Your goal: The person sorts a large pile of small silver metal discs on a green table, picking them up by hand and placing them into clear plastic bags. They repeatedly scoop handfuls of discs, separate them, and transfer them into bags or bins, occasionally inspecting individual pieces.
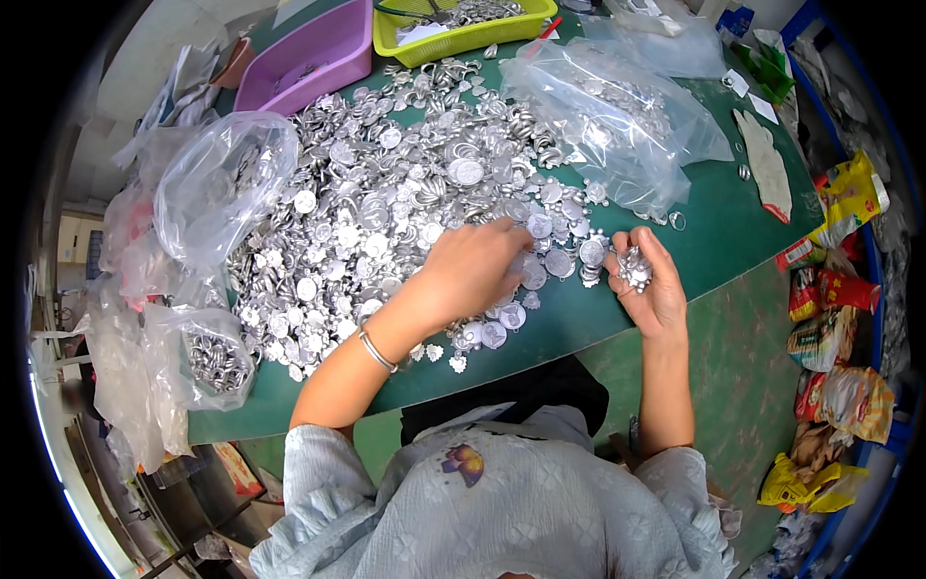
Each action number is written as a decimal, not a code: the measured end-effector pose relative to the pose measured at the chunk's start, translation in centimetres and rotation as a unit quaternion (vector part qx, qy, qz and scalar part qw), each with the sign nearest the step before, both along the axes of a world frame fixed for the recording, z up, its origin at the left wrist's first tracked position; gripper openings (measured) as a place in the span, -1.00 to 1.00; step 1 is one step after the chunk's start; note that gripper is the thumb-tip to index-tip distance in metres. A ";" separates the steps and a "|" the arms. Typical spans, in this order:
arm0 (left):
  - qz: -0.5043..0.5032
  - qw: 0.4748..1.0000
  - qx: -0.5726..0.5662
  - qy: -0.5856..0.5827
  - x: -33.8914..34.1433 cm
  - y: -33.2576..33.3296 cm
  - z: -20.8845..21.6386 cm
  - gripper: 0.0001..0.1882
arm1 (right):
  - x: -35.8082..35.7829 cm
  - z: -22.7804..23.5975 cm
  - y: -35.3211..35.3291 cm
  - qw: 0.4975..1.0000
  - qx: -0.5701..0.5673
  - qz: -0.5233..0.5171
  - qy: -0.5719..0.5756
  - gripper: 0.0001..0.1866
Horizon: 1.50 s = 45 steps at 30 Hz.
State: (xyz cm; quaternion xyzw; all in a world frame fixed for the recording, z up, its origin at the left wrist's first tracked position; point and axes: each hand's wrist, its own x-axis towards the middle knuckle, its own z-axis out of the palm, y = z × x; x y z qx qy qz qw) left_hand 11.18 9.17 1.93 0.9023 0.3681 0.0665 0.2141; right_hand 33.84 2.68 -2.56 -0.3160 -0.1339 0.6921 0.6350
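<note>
A broad heap of small silver-coloured metal pieces (386,207), many round like medallions and others flower-shaped, is spread over the green table. My left hand (477,265), with a bangle (376,347) on its wrist, reaches onto the heap's right side. Its fingers curl downward, and their tips and whatever they pinch are hidden. Right of the heap, my right hand (651,294) is closed round a small cluster of silver metal charms (634,269) between thumb and fingers. Loose discs (558,261) lie between the two hands.
A purple basket (313,53) and a yellow-green basket (463,39) stand at the back. Clear plastic bags (617,116) holding metal pieces lie at the right, and more bags (227,183) at the left. A work glove (764,169) rests near the table's right edge.
</note>
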 end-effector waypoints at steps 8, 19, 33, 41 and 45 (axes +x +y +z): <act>0.067 0.993 0.072 -0.070 2.3 1.4 -1.4 -0.81 | 0.0 0.8 0.4 0.998 -0.049 -0.040 0.000 -0.87; 0.037 0.990 0.114 0.077 1.3 0.7 -1.5 -0.73 | -0.4 1.2 -1.0 0.698 0.125 0.015 -0.705 -0.74; 0.032 0.992 0.118 0.016 0.9 1.1 -2.6 -0.84 | -0.1 1.2 -1.3 0.604 0.038 -0.047 -0.795 -0.78; 0.101 0.982 0.108 -0.116 -0.4 -0.3 -1.7 -0.80 | -2.2 2.1 1.5 0.648 0.095 0.003 -0.756 -0.86; 0.088 0.989 0.113 -0.029 -1.1 -0.5 -1.9 -0.63 | -4.5 1.9 2.9 0.631 0.204 -0.025 -0.748 -0.80</act>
